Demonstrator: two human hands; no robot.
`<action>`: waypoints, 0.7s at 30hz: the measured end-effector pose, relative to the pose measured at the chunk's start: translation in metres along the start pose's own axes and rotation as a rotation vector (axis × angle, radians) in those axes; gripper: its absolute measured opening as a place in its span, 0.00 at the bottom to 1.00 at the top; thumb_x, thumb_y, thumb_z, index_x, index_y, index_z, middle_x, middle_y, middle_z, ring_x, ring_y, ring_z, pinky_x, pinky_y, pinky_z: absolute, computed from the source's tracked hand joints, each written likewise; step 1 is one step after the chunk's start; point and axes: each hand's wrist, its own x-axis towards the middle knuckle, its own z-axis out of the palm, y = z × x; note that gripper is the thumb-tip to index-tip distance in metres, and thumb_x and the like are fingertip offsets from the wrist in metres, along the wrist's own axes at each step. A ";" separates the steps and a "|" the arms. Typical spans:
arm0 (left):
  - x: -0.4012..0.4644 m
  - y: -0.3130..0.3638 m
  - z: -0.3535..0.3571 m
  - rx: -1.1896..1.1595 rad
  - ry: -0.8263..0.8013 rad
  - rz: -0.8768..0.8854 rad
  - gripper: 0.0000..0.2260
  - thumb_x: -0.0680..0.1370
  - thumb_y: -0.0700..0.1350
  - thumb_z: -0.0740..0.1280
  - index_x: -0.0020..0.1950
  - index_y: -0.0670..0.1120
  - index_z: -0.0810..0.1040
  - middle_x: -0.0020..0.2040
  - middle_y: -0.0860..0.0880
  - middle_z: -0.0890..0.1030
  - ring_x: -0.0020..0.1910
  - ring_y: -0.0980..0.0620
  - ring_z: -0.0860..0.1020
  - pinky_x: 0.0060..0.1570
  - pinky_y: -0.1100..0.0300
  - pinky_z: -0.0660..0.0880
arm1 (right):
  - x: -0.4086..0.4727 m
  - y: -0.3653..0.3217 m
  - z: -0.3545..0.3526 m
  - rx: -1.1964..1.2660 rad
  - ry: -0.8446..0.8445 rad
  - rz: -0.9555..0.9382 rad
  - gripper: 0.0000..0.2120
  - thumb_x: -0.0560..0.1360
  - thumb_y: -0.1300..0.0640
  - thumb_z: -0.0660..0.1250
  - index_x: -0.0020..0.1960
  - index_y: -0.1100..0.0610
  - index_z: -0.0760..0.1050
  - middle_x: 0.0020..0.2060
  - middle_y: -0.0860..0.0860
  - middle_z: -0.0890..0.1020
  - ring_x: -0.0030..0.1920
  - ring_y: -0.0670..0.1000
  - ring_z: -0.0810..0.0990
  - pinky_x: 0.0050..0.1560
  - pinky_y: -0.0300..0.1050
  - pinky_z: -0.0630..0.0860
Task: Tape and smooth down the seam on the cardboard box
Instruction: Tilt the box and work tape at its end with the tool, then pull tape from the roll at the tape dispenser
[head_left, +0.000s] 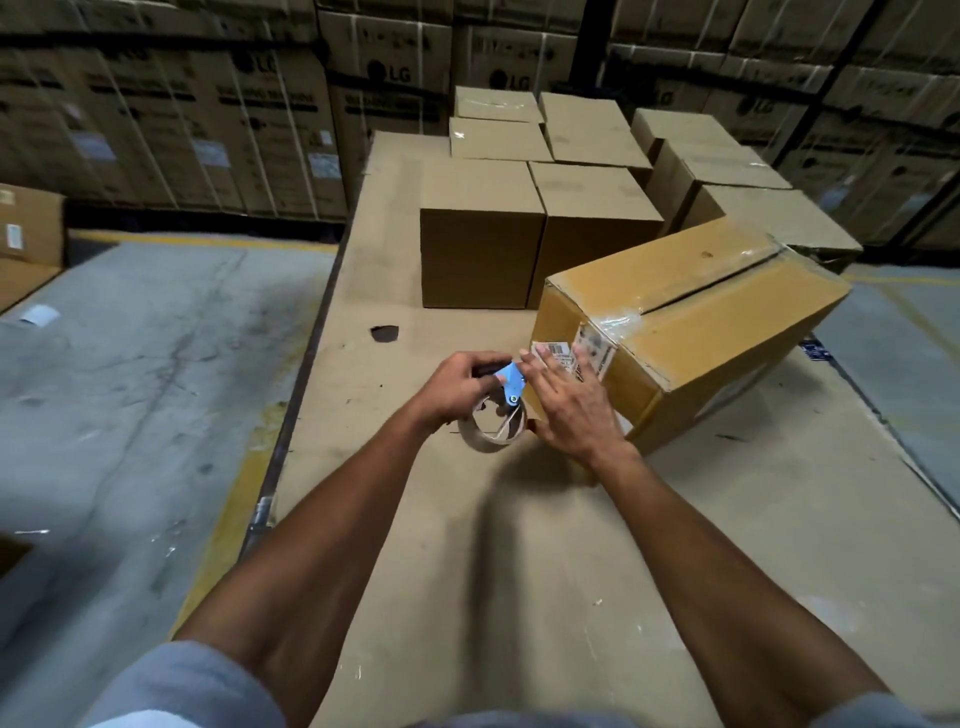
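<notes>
A yellow-brown cardboard box (727, 332) lies at an angle on the cardboard-covered work surface (441, 545). A dark seam (711, 283) runs along its top under shiny clear tape, and white labels sit on its near end. My left hand (457, 387) grips a blue tape dispenser (511, 384) holding a roll of brown tape (491, 434), just left of the box's near corner. My right hand (569, 402) lies flat with fingers spread against the box's near end, over the labels.
Several plain brown boxes (535, 228) stand in rows behind the angled box. Tall stacks of printed cartons (208, 119) line the back wall. Grey concrete floor (130, 389) lies to the left, beyond the surface's metal edge.
</notes>
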 end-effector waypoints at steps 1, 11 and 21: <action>0.001 -0.004 -0.004 -0.063 -0.012 -0.038 0.17 0.84 0.35 0.67 0.73 0.40 0.80 0.63 0.44 0.86 0.60 0.46 0.86 0.65 0.47 0.82 | 0.002 -0.003 0.002 0.016 0.006 0.000 0.48 0.72 0.40 0.75 0.83 0.59 0.60 0.81 0.55 0.66 0.82 0.56 0.62 0.81 0.68 0.53; 0.008 -0.034 -0.035 -0.482 -0.163 -0.301 0.16 0.85 0.34 0.63 0.72 0.38 0.80 0.66 0.39 0.85 0.66 0.42 0.83 0.67 0.51 0.80 | 0.030 -0.023 0.023 0.201 0.044 -0.089 0.33 0.73 0.42 0.70 0.73 0.58 0.73 0.68 0.56 0.81 0.72 0.57 0.76 0.78 0.60 0.63; 0.025 -0.084 -0.065 -0.122 0.206 -0.324 0.14 0.83 0.57 0.72 0.59 0.47 0.86 0.55 0.49 0.89 0.51 0.50 0.83 0.33 0.61 0.70 | 0.070 -0.043 0.062 0.434 -0.190 0.004 0.34 0.66 0.37 0.65 0.65 0.55 0.77 0.54 0.55 0.85 0.57 0.58 0.82 0.66 0.54 0.72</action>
